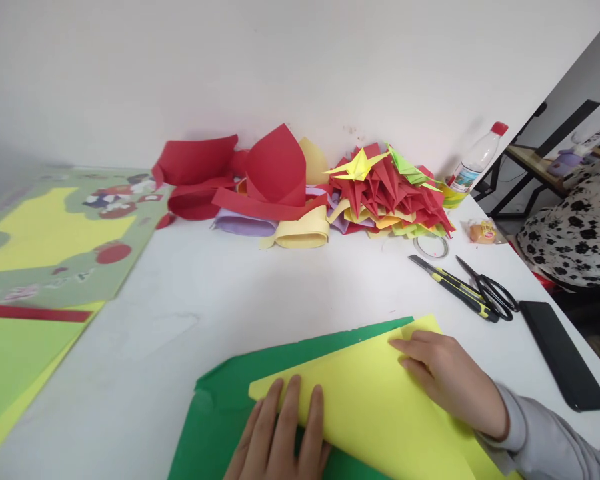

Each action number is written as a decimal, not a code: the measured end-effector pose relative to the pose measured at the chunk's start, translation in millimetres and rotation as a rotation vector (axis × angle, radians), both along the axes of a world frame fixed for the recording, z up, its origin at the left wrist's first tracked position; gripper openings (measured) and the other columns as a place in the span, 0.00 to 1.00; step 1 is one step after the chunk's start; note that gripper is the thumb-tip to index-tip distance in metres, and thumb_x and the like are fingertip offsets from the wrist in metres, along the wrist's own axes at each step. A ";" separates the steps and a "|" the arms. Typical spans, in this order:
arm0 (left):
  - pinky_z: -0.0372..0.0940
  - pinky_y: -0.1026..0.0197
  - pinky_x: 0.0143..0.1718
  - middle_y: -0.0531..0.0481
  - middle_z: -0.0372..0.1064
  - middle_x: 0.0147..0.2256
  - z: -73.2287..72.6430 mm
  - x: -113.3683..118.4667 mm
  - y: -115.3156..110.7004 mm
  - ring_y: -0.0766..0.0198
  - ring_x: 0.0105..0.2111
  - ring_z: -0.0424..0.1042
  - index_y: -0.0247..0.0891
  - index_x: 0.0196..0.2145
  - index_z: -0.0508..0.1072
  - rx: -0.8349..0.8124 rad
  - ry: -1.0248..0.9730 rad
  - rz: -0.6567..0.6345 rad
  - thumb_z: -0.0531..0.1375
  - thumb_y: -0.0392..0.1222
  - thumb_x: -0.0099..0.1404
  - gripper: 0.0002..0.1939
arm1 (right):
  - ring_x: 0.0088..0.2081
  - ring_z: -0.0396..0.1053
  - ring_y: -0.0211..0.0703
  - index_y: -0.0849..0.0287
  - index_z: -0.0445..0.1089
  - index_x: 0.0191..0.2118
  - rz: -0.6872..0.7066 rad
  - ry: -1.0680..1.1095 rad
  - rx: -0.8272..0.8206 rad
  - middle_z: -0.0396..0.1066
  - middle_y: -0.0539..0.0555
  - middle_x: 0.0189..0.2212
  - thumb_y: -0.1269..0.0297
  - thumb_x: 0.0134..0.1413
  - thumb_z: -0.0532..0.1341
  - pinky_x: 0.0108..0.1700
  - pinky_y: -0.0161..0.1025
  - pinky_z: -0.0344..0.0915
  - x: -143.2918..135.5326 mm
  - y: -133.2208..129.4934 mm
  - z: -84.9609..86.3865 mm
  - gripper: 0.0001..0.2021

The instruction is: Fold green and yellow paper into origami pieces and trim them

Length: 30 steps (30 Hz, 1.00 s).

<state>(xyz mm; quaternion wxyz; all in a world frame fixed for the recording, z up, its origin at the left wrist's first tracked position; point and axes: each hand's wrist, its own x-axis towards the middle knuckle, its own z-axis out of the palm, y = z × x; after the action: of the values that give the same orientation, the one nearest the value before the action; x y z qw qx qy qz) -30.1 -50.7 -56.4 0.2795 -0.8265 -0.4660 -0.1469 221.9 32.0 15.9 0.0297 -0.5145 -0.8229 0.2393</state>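
Note:
A folded sheet of yellow paper (375, 393) lies at a slant over a dark green board (220, 413) near the bottom of the head view. My left hand (285, 433) rests on the left end of the yellow sheet, its fingers spread and flat. Toward the upper right of the sheet is my right hand (445, 373), with its index finger extended onto the paper near the edge and the other fingers curled. The yellow paper's lower part runs under my right wrist.
Red folded papers (275, 167) and a pile of paper stars (385, 187) line the wall. A bottle (473, 167), tape roll (431, 246), cutter (455, 287), scissors (493, 290) and black phone-like slab (563, 353) are right. A decorated green sheet (145, 227) lies left. Patterned clothing shows beyond.

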 end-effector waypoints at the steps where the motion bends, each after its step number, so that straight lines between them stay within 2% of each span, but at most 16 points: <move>1: 0.69 0.45 0.42 0.26 0.69 0.48 0.2 -1.4 2.0 0.36 0.48 0.70 0.27 0.50 0.68 -0.014 -0.007 -0.009 0.56 0.42 0.62 0.21 | 0.36 0.72 0.46 0.58 0.72 0.50 -0.019 0.020 0.018 0.73 0.55 0.33 0.71 0.58 0.52 0.39 0.40 0.67 1.3 0.8 -1.3 0.17; 4: 0.68 0.45 0.44 0.26 0.68 0.49 3.4 -3.6 7.8 0.35 0.53 0.66 0.27 0.51 0.67 -0.069 -0.036 -0.045 0.53 0.32 0.63 0.19 | 0.36 0.72 0.44 0.57 0.72 0.50 -0.062 0.067 0.043 0.73 0.54 0.35 0.70 0.58 0.53 0.39 0.40 0.67 5.8 3.4 -4.1 0.17; 7: 0.67 0.45 0.47 0.28 0.70 0.49 7.9 -1.3 8.1 0.36 0.55 0.63 0.27 0.50 0.69 -0.089 -0.102 -0.020 0.51 0.27 0.62 0.19 | 0.38 0.72 0.43 0.55 0.70 0.51 -0.045 0.077 0.003 0.74 0.53 0.37 0.70 0.58 0.53 0.40 0.39 0.67 9.5 5.5 -4.9 0.17; 11: 0.69 0.46 0.44 0.26 0.71 0.47 12.1 3.7 1.1 0.37 0.51 0.68 0.25 0.48 0.70 -0.057 -0.065 0.006 0.51 0.27 0.62 0.17 | 0.41 0.73 0.44 0.55 0.70 0.52 -0.028 0.096 -0.010 0.75 0.54 0.42 0.68 0.58 0.54 0.43 0.39 0.67 10.9 6.5 -7.2 0.17; 17: 0.72 0.50 0.41 0.27 0.73 0.45 16.4 6.6 -9.1 0.42 0.46 0.73 0.24 0.46 0.71 -0.030 -0.011 0.071 0.51 0.27 0.62 0.16 | 0.40 0.73 0.45 0.53 0.73 0.48 -0.028 0.101 0.005 0.75 0.54 0.41 0.65 0.59 0.54 0.42 0.40 0.69 11.5 6.3 -13.1 0.15; 22: 0.73 0.54 0.36 0.27 0.74 0.44 18.9 7.2 -13.5 0.44 0.43 0.76 0.22 0.45 0.72 0.003 0.000 0.107 0.51 0.26 0.61 0.16 | 0.44 0.72 0.46 0.52 0.72 0.48 -0.017 0.113 -0.045 0.74 0.53 0.45 0.64 0.59 0.54 0.47 0.42 0.68 12.7 5.0 -15.3 0.15; 25: 0.74 0.54 0.35 0.28 0.76 0.41 22.8 7.4 -7.9 0.44 0.41 0.77 0.22 0.43 0.73 0.007 -0.020 0.090 0.50 0.24 0.61 0.16 | 0.43 0.72 0.46 0.51 0.72 0.48 -0.046 0.136 -0.071 0.74 0.53 0.45 0.63 0.59 0.54 0.45 0.42 0.69 14.2 4.1 -16.9 0.15; 30: 0.74 0.54 0.32 0.31 0.78 0.36 34.7 3.4 17.2 0.46 0.36 0.78 0.23 0.37 0.74 0.086 -0.129 -0.001 0.49 0.22 0.61 0.15 | 0.37 0.73 0.45 0.54 0.73 0.47 -0.135 0.236 -0.069 0.76 0.55 0.37 0.61 0.58 0.55 0.38 0.39 0.69 17.4 4.9 -18.4 0.14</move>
<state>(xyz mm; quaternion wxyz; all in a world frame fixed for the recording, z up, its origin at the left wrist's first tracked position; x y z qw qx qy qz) -26.7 -33.5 -21.7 0.2838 -0.8028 -0.4761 -0.2199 239.4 36.9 -2.5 0.1243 -0.5376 -0.7685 0.3239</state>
